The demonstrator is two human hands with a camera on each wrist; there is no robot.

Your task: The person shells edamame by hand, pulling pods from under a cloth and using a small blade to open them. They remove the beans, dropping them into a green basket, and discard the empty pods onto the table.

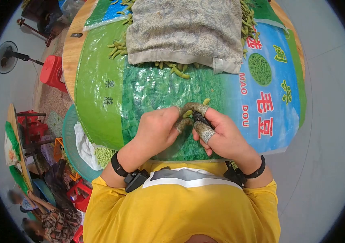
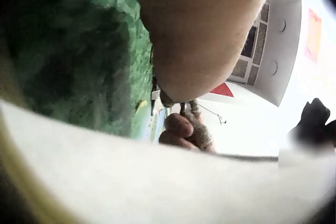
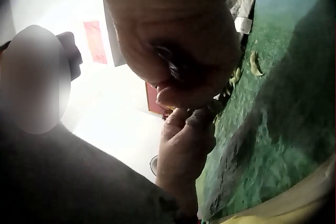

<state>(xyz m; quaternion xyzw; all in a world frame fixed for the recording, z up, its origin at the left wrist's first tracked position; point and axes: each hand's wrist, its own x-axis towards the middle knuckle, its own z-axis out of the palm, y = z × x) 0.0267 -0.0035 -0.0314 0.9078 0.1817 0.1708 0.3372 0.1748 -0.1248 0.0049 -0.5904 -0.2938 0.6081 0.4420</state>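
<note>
Both hands meet low over the green printed sheet in the head view, wearing grey-brown wraps on thumbs and index fingers. Between their fingertips sits a green soybean pod (image 1: 187, 114), partly covered by the fingers. My left hand (image 1: 156, 128) pinches it from the left. From the right, my right hand (image 1: 226, 135) pinches at the same pod, its index finger reaching across; a black wrap (image 1: 200, 119) shows between that finger and the thumb. Another pod (image 1: 207, 101) lies just beyond the fingers, also visible as a curved pod (image 3: 255, 64) in the right wrist view.
A grey patterned towel (image 1: 184, 30) covers a heap of soybean pods (image 1: 118, 49) at the table's far side. Left of the table, a green round basket (image 1: 70, 131) holds a white cloth (image 1: 85, 148) and shelled beans (image 1: 104, 156). A red stool (image 1: 52, 73) stands beyond it.
</note>
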